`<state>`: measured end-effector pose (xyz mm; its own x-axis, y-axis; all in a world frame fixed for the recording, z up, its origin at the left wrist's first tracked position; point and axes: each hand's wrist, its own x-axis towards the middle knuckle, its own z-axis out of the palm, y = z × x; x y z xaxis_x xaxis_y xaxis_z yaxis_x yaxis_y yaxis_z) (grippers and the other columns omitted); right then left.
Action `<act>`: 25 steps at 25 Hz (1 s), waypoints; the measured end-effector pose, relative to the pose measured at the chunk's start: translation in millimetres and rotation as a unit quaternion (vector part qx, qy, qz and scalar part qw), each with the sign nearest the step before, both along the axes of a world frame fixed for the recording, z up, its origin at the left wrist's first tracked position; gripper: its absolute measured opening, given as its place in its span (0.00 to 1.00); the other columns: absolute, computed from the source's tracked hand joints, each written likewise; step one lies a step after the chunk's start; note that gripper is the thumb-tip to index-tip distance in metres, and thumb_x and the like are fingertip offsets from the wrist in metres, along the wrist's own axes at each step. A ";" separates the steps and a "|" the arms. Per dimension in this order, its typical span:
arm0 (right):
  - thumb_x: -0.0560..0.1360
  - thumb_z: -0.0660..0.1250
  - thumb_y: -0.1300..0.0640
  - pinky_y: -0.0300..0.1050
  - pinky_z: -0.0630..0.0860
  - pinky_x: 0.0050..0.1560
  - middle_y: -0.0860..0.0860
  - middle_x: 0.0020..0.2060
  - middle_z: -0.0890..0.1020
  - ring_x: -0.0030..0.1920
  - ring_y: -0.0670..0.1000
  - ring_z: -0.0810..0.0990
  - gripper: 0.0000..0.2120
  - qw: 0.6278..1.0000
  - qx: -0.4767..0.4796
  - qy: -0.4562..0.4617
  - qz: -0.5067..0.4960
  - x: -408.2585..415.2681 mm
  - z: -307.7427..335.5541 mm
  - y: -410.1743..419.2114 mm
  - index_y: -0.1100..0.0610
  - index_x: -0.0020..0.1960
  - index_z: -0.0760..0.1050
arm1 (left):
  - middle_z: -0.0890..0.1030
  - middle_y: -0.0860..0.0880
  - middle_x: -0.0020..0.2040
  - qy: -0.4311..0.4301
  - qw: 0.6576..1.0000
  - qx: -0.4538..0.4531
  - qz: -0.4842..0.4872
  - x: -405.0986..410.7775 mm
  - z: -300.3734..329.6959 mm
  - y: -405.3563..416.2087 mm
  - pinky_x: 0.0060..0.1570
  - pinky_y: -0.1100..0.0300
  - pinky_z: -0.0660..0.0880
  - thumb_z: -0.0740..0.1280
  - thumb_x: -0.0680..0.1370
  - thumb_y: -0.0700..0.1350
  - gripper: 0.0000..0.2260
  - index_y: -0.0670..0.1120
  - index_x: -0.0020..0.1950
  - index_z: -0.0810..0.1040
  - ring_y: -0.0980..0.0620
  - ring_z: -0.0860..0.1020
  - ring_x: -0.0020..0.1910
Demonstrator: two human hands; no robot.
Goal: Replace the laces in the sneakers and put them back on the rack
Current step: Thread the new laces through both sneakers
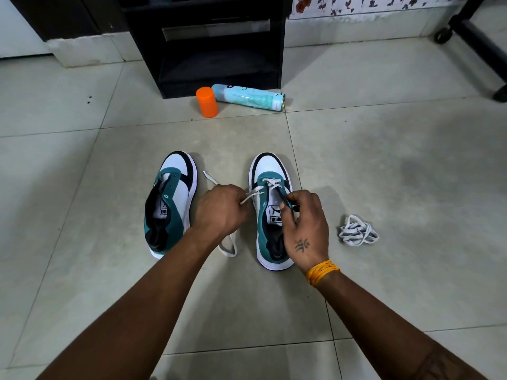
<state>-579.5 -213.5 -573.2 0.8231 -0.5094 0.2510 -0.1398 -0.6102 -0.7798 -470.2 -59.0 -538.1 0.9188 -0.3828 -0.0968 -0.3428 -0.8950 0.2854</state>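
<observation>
Two teal, white and black sneakers stand side by side on the floor, toes pointing away from me. The left sneaker point(171, 201) has no lace in its eyelets. The right sneaker point(270, 176) has a white lace point(271, 183) threaded through its front eyelets. My left hand point(219, 209) pinches one strand of that lace between the shoes; the strand's loose end trails on the floor beside my wrist. My right hand point(306, 226) grips the eyelet flap of the right sneaker. A second white lace point(356, 231) lies bundled on the floor to the right.
A black shoe rack point(216, 45) stands straight ahead against the wall. In front of it lie a light-blue spray can point(249, 96) on its side and its orange cap point(207, 102). A black wheeled frame point(477, 37) is at the far right. Pale floor tiles point(384, 160) surround everything.
</observation>
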 end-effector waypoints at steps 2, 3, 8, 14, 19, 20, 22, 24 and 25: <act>0.80 0.67 0.54 0.53 0.77 0.48 0.48 0.50 0.75 0.50 0.51 0.78 0.05 1.000 0.000 -0.001 0.001 0.0 0.0 -0.1 0.53 0.55 0.74 | 0.85 0.53 0.42 0.002 0.994 -0.094 0.060 -1.5 5.8 0.6 0.42 0.56 0.78 0.65 0.74 0.53 0.10 0.52 0.47 0.84 0.49 0.81 0.42; 0.80 0.67 0.54 0.52 0.77 0.48 0.48 0.50 0.75 0.50 0.52 0.78 0.05 1.000 -0.002 0.000 0.001 0.3 0.1 -0.2 0.53 0.55 0.74 | 0.85 0.55 0.44 0.005 0.986 -0.148 0.070 -0.1 7.0 0.0 0.45 0.56 0.78 0.64 0.74 0.51 0.10 0.53 0.49 0.84 0.51 0.81 0.43; 0.80 0.67 0.56 0.53 0.77 0.48 0.49 0.50 0.75 0.49 0.52 0.78 0.05 1.000 -0.013 0.001 0.007 0.3 0.9 0.1 0.54 0.55 0.74 | 0.85 0.50 0.48 0.074 0.979 -0.188 0.005 8.9 13.1 -15.7 0.44 0.60 0.71 0.69 0.81 0.47 0.06 0.47 0.54 0.83 0.51 0.81 0.47; 0.80 0.66 0.56 0.53 0.77 0.48 0.49 0.51 0.75 0.50 0.52 0.78 0.05 1.000 -0.010 0.006 0.005 -1.9 2.7 -0.8 0.53 0.56 0.73 | 0.82 0.53 0.37 0.103 0.968 -0.222 0.058 7.5 18.8 -17.3 0.34 0.70 0.69 0.68 0.79 0.42 0.07 0.46 0.41 0.80 0.55 0.78 0.37; 0.81 0.65 0.57 0.54 0.77 0.48 0.49 0.51 0.75 0.50 0.53 0.78 0.05 1.000 -0.016 0.008 0.002 -2.3 4.5 1.1 0.53 0.56 0.73 | 0.85 0.48 0.40 0.149 0.939 -0.284 0.124 6.4 12.9 -12.6 0.38 0.55 0.73 0.66 0.79 0.44 0.07 0.46 0.43 0.80 0.47 0.81 0.40; 0.81 0.65 0.57 0.54 0.77 0.48 0.49 0.51 0.76 0.50 0.53 0.78 0.05 1.000 -0.019 0.009 -0.001 -2.2 5.3 0.5 0.53 0.56 0.73 | 0.84 0.49 0.39 0.140 0.948 -0.263 0.108 6.9 14.5 -11.9 0.35 0.58 0.71 0.67 0.79 0.45 0.06 0.47 0.44 0.81 0.49 0.80 0.36; 0.80 0.65 0.58 0.54 0.76 0.47 0.49 0.50 0.76 0.50 0.54 0.77 0.04 1.000 -0.025 0.009 -0.013 -2.6 6.8 -1.2 0.53 0.55 0.73 | 0.83 0.50 0.36 0.131 0.966 -0.210 0.070 10.2 20.3 -10.2 0.34 0.59 0.69 0.69 0.80 0.46 0.05 0.49 0.45 0.82 0.53 0.78 0.32; 0.80 0.65 0.59 0.54 0.76 0.47 0.50 0.50 0.76 0.50 0.54 0.77 0.04 0.999 -0.030 0.010 -0.028 -3.1 7.9 -4.2 0.54 0.55 0.73 | 0.83 0.50 0.36 0.138 0.977 -0.156 0.040 16.5 25.8 -6.5 0.36 0.58 0.70 0.70 0.81 0.48 0.07 0.49 0.45 0.85 0.52 0.78 0.34; 0.80 0.65 0.59 0.54 0.76 0.46 0.49 0.50 0.76 0.50 0.54 0.77 0.05 0.999 -0.032 0.011 -0.032 -3.3 8.2 -5.5 0.54 0.55 0.73 | 0.83 0.49 0.37 0.143 0.979 -0.145 0.033 19.7 29.5 -3.7 0.39 0.57 0.72 0.70 0.81 0.49 0.08 0.48 0.44 0.85 0.51 0.78 0.36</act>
